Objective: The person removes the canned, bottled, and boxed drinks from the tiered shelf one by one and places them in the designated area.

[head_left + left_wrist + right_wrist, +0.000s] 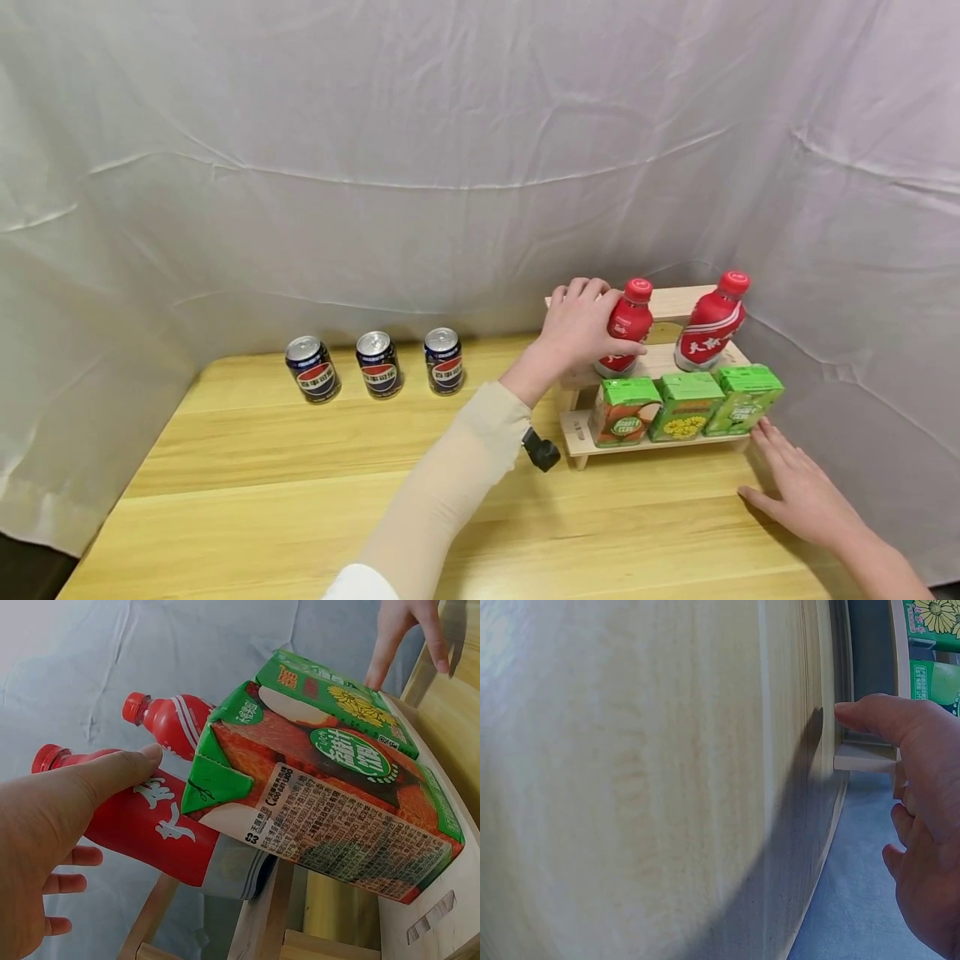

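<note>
My left hand (581, 325) is around the left red plastic bottle (628, 321) on the upper tier of a small wooden shelf (660, 360). In the left wrist view, its thumb (112, 776) lies across the bottle's red label, and other fingers show beyond the bottle. Another red bottle (710, 321) stands to the right on the same tier. Three juice boxes, orange-pictured (625, 412), yellow-flowered (684, 407) and light green (742, 402), stand along the lower tier. At the shelf's right front corner is my right hand (806, 493), fingers extended, holding nothing; whether its fingertips touch the shelf is unclear.
Three dark blue cola cans, left (312, 371), middle (378, 365) and right (444, 361), stand in a row at the back of the wooden table (300, 500). Grey cloth (420, 192) hangs behind the table and along its right side.
</note>
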`<action>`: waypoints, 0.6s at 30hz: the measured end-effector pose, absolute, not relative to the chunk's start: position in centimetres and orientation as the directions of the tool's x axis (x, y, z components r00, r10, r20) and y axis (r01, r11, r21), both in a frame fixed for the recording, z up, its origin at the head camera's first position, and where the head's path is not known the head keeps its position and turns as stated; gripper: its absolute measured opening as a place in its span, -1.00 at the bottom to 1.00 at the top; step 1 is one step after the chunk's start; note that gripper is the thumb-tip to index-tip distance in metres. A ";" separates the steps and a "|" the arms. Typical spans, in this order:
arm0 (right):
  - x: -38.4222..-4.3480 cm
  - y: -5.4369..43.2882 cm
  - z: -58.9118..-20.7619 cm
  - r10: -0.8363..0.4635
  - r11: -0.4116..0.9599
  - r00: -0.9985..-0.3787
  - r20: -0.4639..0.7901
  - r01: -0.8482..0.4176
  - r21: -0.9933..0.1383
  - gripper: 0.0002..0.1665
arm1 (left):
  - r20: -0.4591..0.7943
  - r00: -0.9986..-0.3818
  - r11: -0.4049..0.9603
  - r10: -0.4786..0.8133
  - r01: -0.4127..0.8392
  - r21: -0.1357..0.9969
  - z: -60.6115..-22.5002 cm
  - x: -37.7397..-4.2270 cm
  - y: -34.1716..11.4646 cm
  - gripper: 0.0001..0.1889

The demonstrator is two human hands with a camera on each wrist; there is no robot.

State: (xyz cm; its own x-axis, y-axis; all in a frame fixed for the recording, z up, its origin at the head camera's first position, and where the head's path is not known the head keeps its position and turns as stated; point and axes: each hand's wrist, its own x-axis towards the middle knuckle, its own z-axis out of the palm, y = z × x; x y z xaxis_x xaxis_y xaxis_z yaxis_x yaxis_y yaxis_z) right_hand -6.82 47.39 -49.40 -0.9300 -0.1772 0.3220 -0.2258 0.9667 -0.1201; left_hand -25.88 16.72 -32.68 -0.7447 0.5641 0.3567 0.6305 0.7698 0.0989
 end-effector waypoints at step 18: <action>-6.9 47.5 -49.6 -0.188 0.965 -0.923 0.335 -0.238 -0.114 0.17 | 0.406 -0.726 0.763 0.554 0.639 0.101 -32.7 -25.4 15.1 -0.14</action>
State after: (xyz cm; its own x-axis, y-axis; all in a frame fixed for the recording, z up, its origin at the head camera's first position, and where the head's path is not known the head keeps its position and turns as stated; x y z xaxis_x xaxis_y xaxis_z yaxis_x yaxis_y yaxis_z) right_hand -6.89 47.53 -49.56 -0.9232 -0.1879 0.3352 -0.2376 0.9647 -0.1136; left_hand -25.38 15.06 -32.73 -0.7264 0.5543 0.4064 0.6386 0.7629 0.1010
